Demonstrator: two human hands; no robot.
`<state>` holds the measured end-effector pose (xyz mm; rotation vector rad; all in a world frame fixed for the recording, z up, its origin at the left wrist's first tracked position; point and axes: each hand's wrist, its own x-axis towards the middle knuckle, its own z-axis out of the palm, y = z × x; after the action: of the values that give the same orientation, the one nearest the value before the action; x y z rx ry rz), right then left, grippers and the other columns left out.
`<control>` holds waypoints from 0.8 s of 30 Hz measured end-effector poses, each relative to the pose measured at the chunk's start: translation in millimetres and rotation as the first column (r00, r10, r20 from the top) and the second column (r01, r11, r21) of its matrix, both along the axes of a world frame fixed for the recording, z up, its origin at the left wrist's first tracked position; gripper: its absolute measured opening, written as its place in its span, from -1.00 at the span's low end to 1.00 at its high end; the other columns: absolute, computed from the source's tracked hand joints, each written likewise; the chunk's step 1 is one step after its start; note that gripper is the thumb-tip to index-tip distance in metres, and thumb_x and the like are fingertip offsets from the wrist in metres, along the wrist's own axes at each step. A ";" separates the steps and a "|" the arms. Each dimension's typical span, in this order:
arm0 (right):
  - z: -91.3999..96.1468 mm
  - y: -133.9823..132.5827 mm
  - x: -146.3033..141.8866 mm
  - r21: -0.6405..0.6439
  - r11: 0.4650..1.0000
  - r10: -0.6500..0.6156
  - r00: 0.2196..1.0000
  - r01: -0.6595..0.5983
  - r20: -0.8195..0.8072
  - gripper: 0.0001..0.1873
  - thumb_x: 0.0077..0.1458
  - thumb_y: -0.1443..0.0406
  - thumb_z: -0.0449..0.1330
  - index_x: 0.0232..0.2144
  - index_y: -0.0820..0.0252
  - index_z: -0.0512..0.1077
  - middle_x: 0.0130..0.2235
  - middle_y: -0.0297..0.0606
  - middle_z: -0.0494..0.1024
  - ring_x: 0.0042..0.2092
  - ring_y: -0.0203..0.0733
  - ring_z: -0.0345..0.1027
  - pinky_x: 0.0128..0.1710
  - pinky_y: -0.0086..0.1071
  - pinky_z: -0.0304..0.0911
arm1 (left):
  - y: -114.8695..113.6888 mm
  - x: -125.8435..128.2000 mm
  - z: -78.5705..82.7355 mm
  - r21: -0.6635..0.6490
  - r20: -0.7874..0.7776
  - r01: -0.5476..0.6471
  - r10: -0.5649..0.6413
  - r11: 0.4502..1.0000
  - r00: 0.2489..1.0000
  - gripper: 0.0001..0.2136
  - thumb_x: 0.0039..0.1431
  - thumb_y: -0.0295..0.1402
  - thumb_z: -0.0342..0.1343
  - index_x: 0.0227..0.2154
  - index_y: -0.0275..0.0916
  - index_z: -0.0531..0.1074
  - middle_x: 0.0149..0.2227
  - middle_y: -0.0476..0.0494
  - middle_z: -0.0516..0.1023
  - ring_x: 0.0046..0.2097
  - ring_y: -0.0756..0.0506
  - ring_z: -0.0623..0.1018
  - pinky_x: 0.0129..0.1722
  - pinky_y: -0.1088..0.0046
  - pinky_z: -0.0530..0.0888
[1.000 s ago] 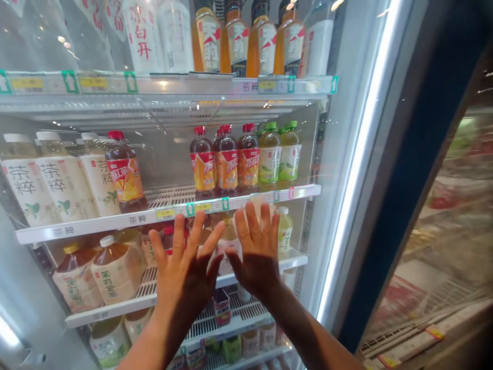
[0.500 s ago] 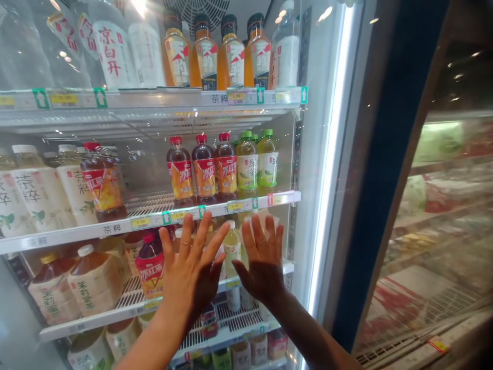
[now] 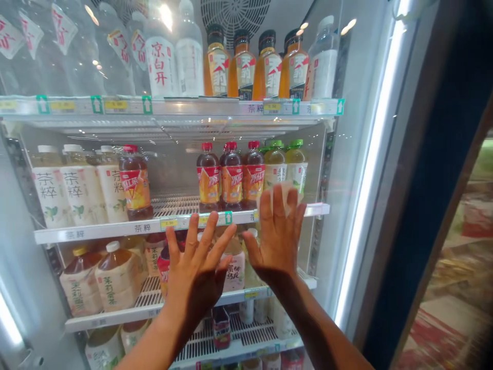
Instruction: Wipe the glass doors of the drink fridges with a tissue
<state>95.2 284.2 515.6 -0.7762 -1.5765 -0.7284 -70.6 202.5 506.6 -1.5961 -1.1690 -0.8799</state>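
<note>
My left hand (image 3: 200, 262) is raised with its fingers spread, holding nothing, in front of the lower middle shelves of a drinks fridge. To its right my right hand (image 3: 279, 236) is also up, palm forward and fingers apart. Reflections suggest a glass pane before the bottles; whether my palms touch it I cannot tell. Beyond my hands stand red-capped iced tea bottles (image 3: 232, 180) and green-capped tea bottles (image 3: 296, 164). My left hand partly hides a red-labelled bottle (image 3: 163, 272) and a pink-white labelled bottle (image 3: 234, 272) one shelf lower.
White-labelled tea bottles (image 3: 50, 190) and a single red-capped bottle (image 3: 134, 185) stand at left. Amber bottles (image 3: 242, 67) and water bottles (image 3: 162, 61) fill the top shelf. A bright light strip (image 3: 370, 169) and a dark frame (image 3: 419, 205) run down the right side.
The view has shifted so the shelves sit further right and show more of the left side. My right hand has risen and moved right; both hands remain spread.
</note>
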 end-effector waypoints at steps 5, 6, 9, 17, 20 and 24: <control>12.3 -12.6 -34.1 -0.029 1.000 0.000 1.000 -0.001 -0.006 -0.19 0.43 -0.07 -0.22 0.51 0.12 -0.39 0.54 -0.13 -0.24 0.53 0.21 -0.49 0.39 0.43 -0.24 | -12.5 -35.7 7.3 0.016 0.019 -0.013 0.012 1.000 1.000 -0.32 0.31 -0.19 0.14 0.43 0.04 0.03 0.51 -0.03 -0.14 0.54 -0.22 -0.26 0.47 -0.12 -0.38; 2.2 -17.2 -42.9 -0.038 0.999 0.002 1.000 -0.002 -0.008 -0.19 0.42 -0.07 -0.22 0.51 0.14 -0.37 0.54 -0.12 -0.25 0.53 0.21 -0.49 0.39 0.43 -0.23 | -15.6 -44.8 7.4 0.015 0.022 -0.020 0.020 1.000 1.000 -0.31 0.31 -0.19 0.15 0.43 0.04 0.03 0.51 -0.04 -0.13 0.54 -0.22 -0.26 0.47 -0.12 -0.38; -14.1 -29.1 -71.9 -0.029 1.000 0.009 1.000 -0.009 -0.005 -0.16 0.41 -0.11 -0.24 0.51 0.19 -0.32 0.54 -0.08 -0.22 0.53 0.20 -0.49 0.40 0.43 -0.25 | -25.4 -74.0 9.8 0.023 0.018 -0.037 0.036 0.999 0.999 -0.27 0.28 -0.15 0.18 0.44 0.05 0.01 0.50 -0.05 -0.11 0.54 -0.23 -0.25 0.47 -0.12 -0.37; 29.7 -53.3 -145.3 -0.019 1.000 0.022 1.000 -0.022 0.014 -0.16 0.41 -0.12 -0.28 0.51 0.14 -0.40 0.53 -0.07 -0.15 0.53 0.19 -0.52 0.41 0.41 -0.31 | -55.8 -149.0 22.1 0.079 0.003 -0.069 0.069 0.994 0.998 -0.22 0.28 -0.21 0.18 0.46 0.03 -0.10 0.52 -0.04 -0.25 0.54 -0.25 -0.27 0.47 -0.14 -0.39; 2.9 -68.2 -178.3 -0.048 0.999 0.018 1.000 -0.018 -0.007 -0.14 0.40 -0.13 -0.23 0.51 0.13 -0.38 0.53 -0.05 -0.13 0.53 0.24 -0.45 0.38 0.45 -0.23 | -67.9 -176.3 20.0 0.079 0.008 -0.071 0.070 0.994 0.997 -0.21 0.28 -0.22 0.18 0.46 0.03 -0.11 0.52 -0.03 -0.26 0.54 -0.24 -0.25 0.47 -0.13 -0.38; 17.9 -81.4 -216.1 -0.031 1.000 0.006 0.999 -0.005 0.038 -0.13 0.40 -0.12 -0.21 0.50 0.12 -0.45 0.53 -0.07 -0.13 0.53 0.22 -0.46 0.39 0.43 -0.26 | -81.8 -206.9 23.3 0.096 -0.015 -0.078 0.079 0.992 0.997 -0.19 0.26 -0.26 0.21 0.46 0.02 -0.10 0.52 -0.06 -0.23 0.54 -0.26 -0.26 0.47 -0.17 -0.36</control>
<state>-121.0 202.8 533.4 -0.7841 -1.6266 -0.7195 -277.5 120.7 529.9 -1.4684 -1.1520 -0.8558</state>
